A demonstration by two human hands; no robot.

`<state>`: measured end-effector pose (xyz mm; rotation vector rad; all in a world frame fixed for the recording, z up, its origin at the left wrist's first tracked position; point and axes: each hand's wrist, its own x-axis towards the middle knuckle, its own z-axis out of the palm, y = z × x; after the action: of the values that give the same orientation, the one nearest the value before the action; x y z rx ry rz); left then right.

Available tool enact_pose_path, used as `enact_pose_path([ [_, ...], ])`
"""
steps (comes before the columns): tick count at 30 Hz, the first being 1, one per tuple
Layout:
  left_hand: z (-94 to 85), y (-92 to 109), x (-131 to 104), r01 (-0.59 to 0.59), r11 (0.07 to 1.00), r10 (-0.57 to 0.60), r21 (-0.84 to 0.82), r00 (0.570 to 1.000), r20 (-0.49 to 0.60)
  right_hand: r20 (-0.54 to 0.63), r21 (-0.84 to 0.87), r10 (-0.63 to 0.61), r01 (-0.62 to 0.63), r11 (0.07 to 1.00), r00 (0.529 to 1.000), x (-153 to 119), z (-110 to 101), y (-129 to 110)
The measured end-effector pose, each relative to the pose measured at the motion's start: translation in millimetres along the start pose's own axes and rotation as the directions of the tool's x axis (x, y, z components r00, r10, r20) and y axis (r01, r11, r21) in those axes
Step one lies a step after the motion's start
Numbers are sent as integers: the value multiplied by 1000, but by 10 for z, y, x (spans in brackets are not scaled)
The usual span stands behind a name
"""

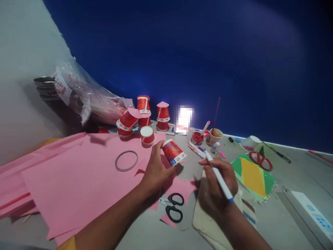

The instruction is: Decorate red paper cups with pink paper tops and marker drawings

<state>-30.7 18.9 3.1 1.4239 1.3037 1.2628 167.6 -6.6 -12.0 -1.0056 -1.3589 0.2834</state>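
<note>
My left hand [157, 165] is wrapped round a red paper cup [173, 151], which is tilted, its white rim band with small blue marks facing right. In my right hand [221, 177] a white marker pen [221, 181] with a blue end is gripped, its upper tip pointing up and left toward the cup but apart from it. Black-handled scissors [174, 207] lie between my forearms on pink paper scraps [179, 187]. Beneath my right hand is a pale folded cloth or pad [204, 222].
Large pink sheets [85, 180] cover the left side, with a grey ring [126, 160] on them. Behind stand several stacked red cups [163, 113] and a red paint jar [197, 138]. At right lie red-handled scissors [261, 160], a green-yellow sheet [253, 177] and a power strip [309, 208].
</note>
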Motion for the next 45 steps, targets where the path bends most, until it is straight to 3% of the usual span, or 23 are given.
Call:
enact_pose_path([
  [2,-86,11,53,-122,976,116,180,992,39,-55,-59,70,-73,996,996,80,-37,69],
  [3,-124,19,78,-181,953,165,242,982,87,-25,-86,97,-98,991,995,121,-51,104],
  [5,-184,36,118,-289,896,234,338,952,195,158,-150,107,-83,985,982,195,-76,170],
  [8,-233,68,147,-420,789,280,448,895,347,428,-178,5,79,981,904,271,-101,268],
  [12,-238,124,135,-556,710,284,432,787,548,546,-105,-210,315,943,811,293,-82,373],
  [14,-229,146,119,-573,717,295,397,766,572,579,-108,-238,362,926,780,282,-63,390],
  [16,-230,145,106,-566,743,320,357,769,553,584,-105,-235,359,927,777,271,-57,384],
  [18,-251,115,103,-515,804,315,296,792,522,553,-83,-225,321,943,803,267,-70,367],
  [22,-323,21,123,-296,942,178,161,843,508,506,-37,-156,202,979,848,265,-123,345],
  [26,-357,5,141,-173,980,96,93,835,542,527,-19,-127,161,987,840,255,-133,342],
  [34,-343,-60,182,-208,974,124,94,830,543,603,-6,-52,69,998,796,209,-103,370],
  [45,-273,-110,177,-208,978,171,24,857,486,611,-43,14,15,999,791,214,-92,417],
])
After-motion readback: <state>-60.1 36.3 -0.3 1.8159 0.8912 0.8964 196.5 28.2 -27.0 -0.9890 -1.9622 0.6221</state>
